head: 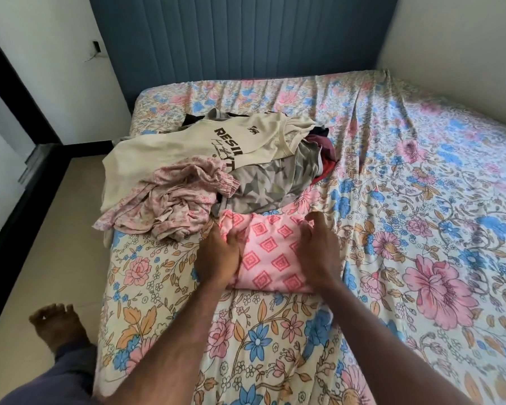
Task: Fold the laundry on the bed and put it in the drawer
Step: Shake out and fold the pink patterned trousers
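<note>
A folded pink cloth with a diamond pattern point(270, 252) lies on the floral bed point(421, 229) in front of me. My left hand point(219, 257) grips its left edge, fingers curled round the fold. My right hand point(316, 249) holds its right edge, fingers tucked at the side. Behind it lies a heap of unfolded laundry: a crumpled pink floral garment point(173, 200), a cream T-shirt with black lettering point(205, 144), a grey star-print garment point(272, 182) and dark red pieces point(323, 147). No drawer is in view.
The blue padded headboard point(240, 36) stands at the far end, a white wall on the right. The bed's left edge drops to a tiled floor point(41, 229), where my bare foot point(57, 323) stands. A dark frame point(18, 83) runs along the left.
</note>
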